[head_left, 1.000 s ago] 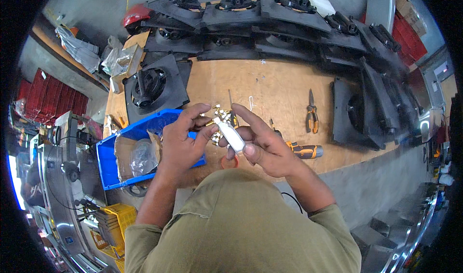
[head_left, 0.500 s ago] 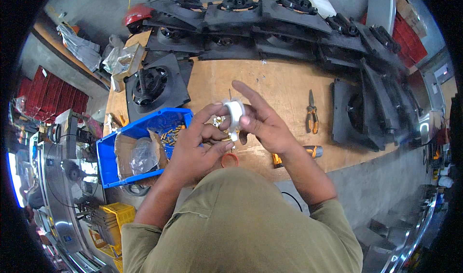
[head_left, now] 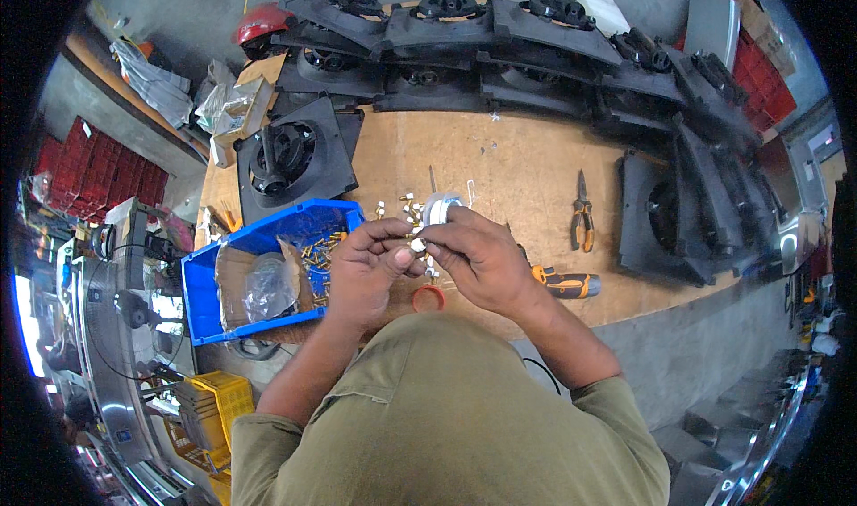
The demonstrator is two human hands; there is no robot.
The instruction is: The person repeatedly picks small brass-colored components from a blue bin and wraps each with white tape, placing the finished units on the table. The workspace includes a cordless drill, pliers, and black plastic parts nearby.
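My left hand pinches a small brass fitting with a white-wrapped end. Thumb and fingertips of my right hand close on that white end from the other side. A spool of white thread-seal tape sits against my right fingers, apparently tucked in that hand; part of it is hidden behind them. Just beyond my hands lie several loose brass fittings with white-wrapped ends on the wooden table. An orange-red ring rests close to my body, between my wrists.
A blue bin of brass fittings and a plastic bag stands left. Orange-handled pliers and an orange-grey power tool lie right. Black burner-like units are stacked along the far edge, with more black panels on the right.
My right hand has come down and inward; its raised fingers have folded onto the fitting's white end. The tape spool has dropped from upright between my hands to beside my right fingers.
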